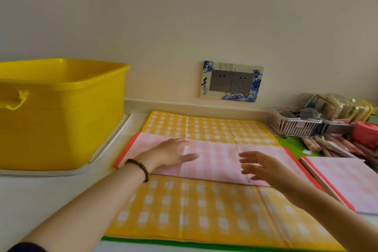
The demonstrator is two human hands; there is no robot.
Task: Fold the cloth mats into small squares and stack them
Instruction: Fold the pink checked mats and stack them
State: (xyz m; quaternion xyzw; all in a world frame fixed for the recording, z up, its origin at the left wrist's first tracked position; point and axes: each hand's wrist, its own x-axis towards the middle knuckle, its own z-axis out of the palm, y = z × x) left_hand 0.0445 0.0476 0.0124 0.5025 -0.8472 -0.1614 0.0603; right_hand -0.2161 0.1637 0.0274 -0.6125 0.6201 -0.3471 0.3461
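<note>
A pink checked cloth mat (216, 161) with red side edges lies folded into a long strip across a spread yellow checked mat (184, 208). My left hand (171, 152) rests flat on the strip's left part, fingers straight. My right hand (261, 166) hovers just over or touches the strip's right part, fingers spread and relaxed. A green mat edge (163, 241) shows under the yellow one. To the right lies a folded pink square mat (345, 182) with a red edge.
A large yellow plastic tub (61, 112) stands on a white tray at the left. At the back right sit a pink basket (292, 125), packets, a red container (366, 133) and several pencils (331, 145). A wall socket (232, 82) is behind.
</note>
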